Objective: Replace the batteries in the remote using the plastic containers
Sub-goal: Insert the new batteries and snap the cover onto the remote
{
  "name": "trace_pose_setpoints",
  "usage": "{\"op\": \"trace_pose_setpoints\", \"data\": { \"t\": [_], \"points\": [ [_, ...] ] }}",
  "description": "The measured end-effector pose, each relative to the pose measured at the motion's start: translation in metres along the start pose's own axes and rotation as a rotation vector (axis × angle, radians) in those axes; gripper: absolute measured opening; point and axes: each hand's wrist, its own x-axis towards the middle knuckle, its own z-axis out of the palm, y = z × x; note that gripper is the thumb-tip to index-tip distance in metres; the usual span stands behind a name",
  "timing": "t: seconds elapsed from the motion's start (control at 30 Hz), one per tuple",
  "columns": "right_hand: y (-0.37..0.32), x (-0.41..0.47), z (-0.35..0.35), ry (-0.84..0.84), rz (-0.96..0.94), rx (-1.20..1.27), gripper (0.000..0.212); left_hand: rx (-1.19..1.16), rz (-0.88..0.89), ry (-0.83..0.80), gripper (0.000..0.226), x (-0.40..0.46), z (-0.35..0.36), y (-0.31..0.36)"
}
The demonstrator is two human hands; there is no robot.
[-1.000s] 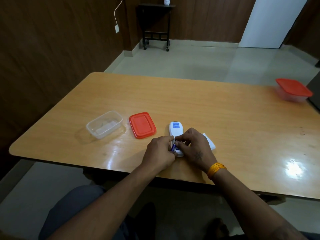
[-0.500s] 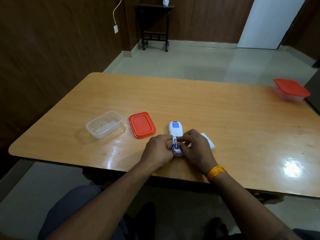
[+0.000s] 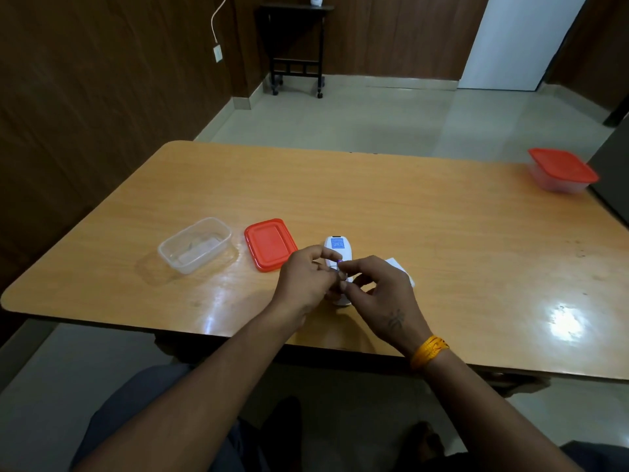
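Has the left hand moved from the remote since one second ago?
Yes. The left hand has lifted a little up off the white remote and now pinches a small purple battery above it; the remote stays beside the red lid.

A dark side table (image 3: 294, 46) stands against the far wall beside a white door (image 3: 517, 42).

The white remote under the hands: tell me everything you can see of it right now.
The white plastic remote lies flat on the wooden table, long axis running away from the person, back side up with a blue printed label near its far end. Its near half is mostly hidden behind the left hand and right hand, whose fingertips meet just above it around something small and purplish. Whether either hand touches the remote cannot be told. A white flat piece lies beside it.
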Motion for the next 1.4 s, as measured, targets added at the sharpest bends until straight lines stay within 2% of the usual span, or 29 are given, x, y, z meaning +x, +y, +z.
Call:
{"op": "trace_pose_setpoints", "data": {
  "t": [0.1, 0.27, 0.43, 0.5, 0.6, 0.77, 0.93, 1.1, 1.27, 1.4],
  "points": [
    [-0.002, 0.000, 0.000, -0.037, -0.024, -0.004, 0.037, -0.064, -0.037, 0.000, 0.019, 0.002, 0.002, 0.001],
    [-0.005, 0.005, -0.005, 0.029, 0.028, -0.009, 0.035, 0.006, 0.023, -0.016, 0.022, 0.005, 0.005, 0.001],
    [-0.001, 0.015, -0.007, 0.099, 0.072, -0.013, 0.013, -0.010, 0.045, -0.052, 0.032, 0.008, 0.003, 0.001],
    [0.001, 0.017, -0.007, 0.142, 0.080, -0.025, 0.010, 0.123, 0.136, -0.014, 0.035, 0.009, 0.000, 0.000],
    [0.004, 0.017, -0.005, 0.179, 0.032, -0.092, 0.013, 0.572, 0.359, 0.108, 0.036, 0.007, -0.009, 0.000],
    [0.007, 0.012, 0.004, 0.154, -0.124, -0.207, 0.014, 0.849, 0.372, -0.068, 0.051, 0.005, -0.016, -0.006],
    [0.008, 0.012, 0.006, 0.097, -0.192, -0.283, 0.006, 0.834, 0.387, -0.101, 0.055, 0.009, -0.019, -0.009],
    [0.004, 0.010, 0.007, 0.022, -0.223, -0.312, 0.005, 0.813, 0.429, -0.110, 0.041, 0.009, -0.021, -0.010],
    [0.000, 0.007, 0.006, 0.008, -0.152, -0.264, 0.006, 0.837, 0.443, -0.110, 0.053, 0.008, -0.020, -0.007],
    [-0.004, 0.008, 0.004, -0.024, -0.045, -0.252, 0.006, 0.854, 0.433, -0.122, 0.051, 0.012, -0.020, -0.007]
  ]
}}
